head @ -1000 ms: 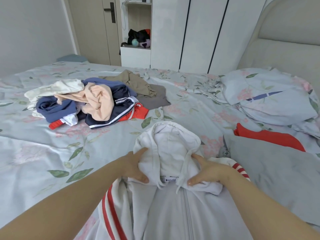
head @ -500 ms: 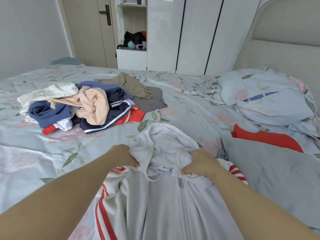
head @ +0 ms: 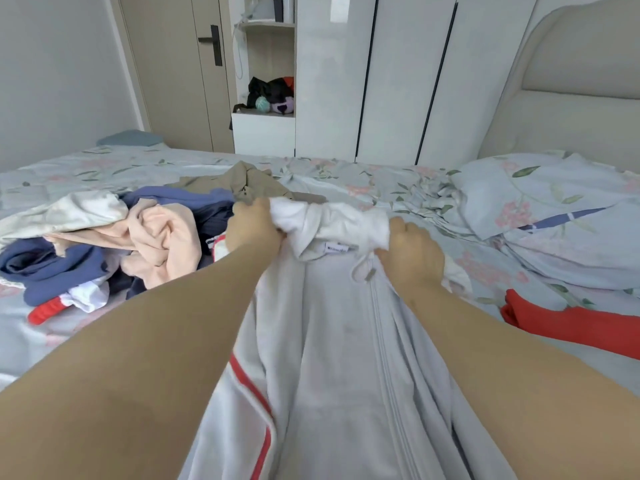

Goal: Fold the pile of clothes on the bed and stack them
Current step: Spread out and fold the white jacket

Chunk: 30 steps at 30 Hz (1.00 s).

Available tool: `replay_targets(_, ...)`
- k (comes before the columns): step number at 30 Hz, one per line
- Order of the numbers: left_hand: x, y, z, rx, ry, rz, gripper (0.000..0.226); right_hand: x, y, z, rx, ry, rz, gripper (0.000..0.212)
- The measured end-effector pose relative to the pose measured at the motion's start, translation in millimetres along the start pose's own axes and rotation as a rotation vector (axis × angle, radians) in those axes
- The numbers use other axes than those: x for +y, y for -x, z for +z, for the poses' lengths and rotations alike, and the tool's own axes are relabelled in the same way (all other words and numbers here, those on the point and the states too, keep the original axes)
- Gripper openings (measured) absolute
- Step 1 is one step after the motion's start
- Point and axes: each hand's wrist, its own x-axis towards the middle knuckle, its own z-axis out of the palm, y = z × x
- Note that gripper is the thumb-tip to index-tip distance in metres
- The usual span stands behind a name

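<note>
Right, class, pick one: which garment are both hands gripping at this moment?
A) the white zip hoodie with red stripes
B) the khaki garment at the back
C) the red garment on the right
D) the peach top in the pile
A: the left hand and the right hand each grip the bunched hood end of the white zip hoodie, which hangs down between the arms.

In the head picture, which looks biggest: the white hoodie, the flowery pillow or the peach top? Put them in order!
1. white hoodie, though it is nearest the camera
2. flowery pillow, cut off by the picture's edge
3. peach top, partly hidden
</note>
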Motion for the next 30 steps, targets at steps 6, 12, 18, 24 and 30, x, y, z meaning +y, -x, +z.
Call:
replay_targets(6,-19,11,58,-0.206,-0.045,-0.010,0.094,-5,12,61,-0.229,-0.182,0.102,0.076)
replay_targets(12,-65,73,84,-0.445,0.009,-0.019,0.085,-21,73,86,-0.450,-0.135,0.062,0.059)
replay_targets(18,-77,128,68,-0.298,0.170,-0.214,0.079,-48,131,86,-0.558,-0.080,-0.006,0.048)
replay_targets(24,-87,131,48,-0.319,0.081,-0.398,0.040,-51,153,84,-0.512,-0.082,0.015,0.048)
replay_targets(30,-92,104,31,-0.279,0.635,-0.465,0.020,-52,157,85,-0.476,-0.087,0.020,0.049)
